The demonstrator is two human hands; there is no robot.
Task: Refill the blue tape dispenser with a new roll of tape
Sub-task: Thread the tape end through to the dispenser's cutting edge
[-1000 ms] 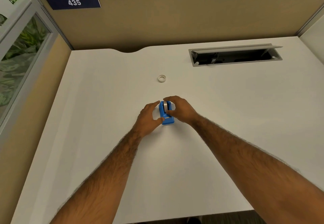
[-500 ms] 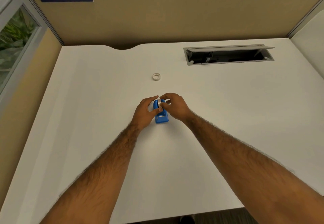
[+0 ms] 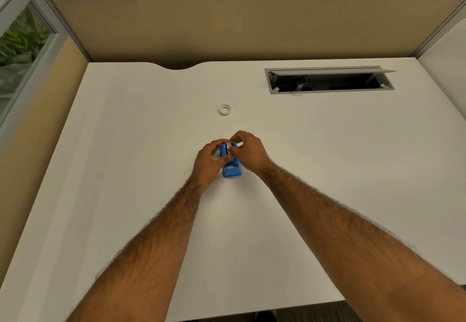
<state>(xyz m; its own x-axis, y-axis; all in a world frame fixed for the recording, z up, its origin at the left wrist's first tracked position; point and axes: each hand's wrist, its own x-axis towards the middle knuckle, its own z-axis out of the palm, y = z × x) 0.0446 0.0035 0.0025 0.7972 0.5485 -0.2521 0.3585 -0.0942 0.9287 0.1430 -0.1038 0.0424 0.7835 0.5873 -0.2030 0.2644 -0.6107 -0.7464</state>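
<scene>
The small blue plastic tape dispenser (image 3: 230, 164) is sat on the white desk (image 3: 327, 170), near the middle, with the cutter end pointed toward the person. It's cupped by the left hand (image 3: 208, 159), fingers curled round its left side. A bit of white is pinched at the top between the fingertips of the right hand (image 3: 248, 151); probably the roll, though it's too small to be sure. A small white ring (image 3: 225, 109), maybe a bare core, is lying further back on the desk, well apart. The dispenser looks light and stiff, so it's likely to skate on that smooth top unless braced by the side walls. Any roll is best held by its edges.
</scene>
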